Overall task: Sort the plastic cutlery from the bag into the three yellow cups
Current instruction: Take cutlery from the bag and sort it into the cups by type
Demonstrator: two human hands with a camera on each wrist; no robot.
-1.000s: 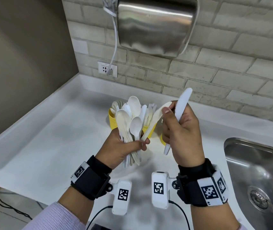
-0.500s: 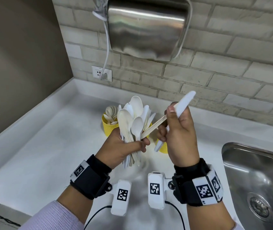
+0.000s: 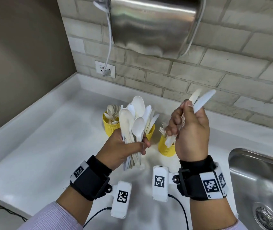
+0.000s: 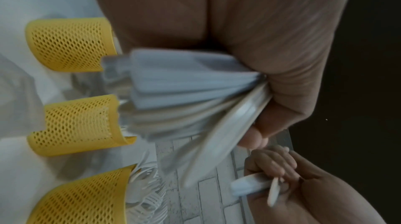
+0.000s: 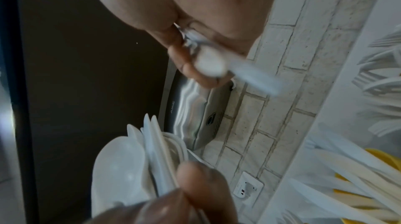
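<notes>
My left hand (image 3: 124,146) grips a fanned bundle of white plastic cutlery (image 3: 135,120), mostly spoons and knives, bowls and blades up; the handles (image 4: 184,81) stick out below my fist. My right hand (image 3: 188,130) holds two white knives (image 3: 202,100), blades pointing up and right, raised above the right yellow cup (image 3: 165,146), which holds forks. The left yellow cup (image 3: 109,125) holds spoons. The middle yellow cup (image 3: 150,132) is mostly hidden behind the bundle. All three mesh cups show in the left wrist view (image 4: 69,44), (image 4: 80,124), (image 4: 82,198).
A steel sink (image 3: 261,188) lies at the right of the white counter (image 3: 41,146). A steel hand dryer (image 3: 152,24) hangs on the brick wall, its cord plugged into a socket (image 3: 105,69). A dark wall closes the left side.
My right hand has pulled a second knife out of the bundle and moved right and up, away from my left hand. The left hand stays in place with the bundle.
</notes>
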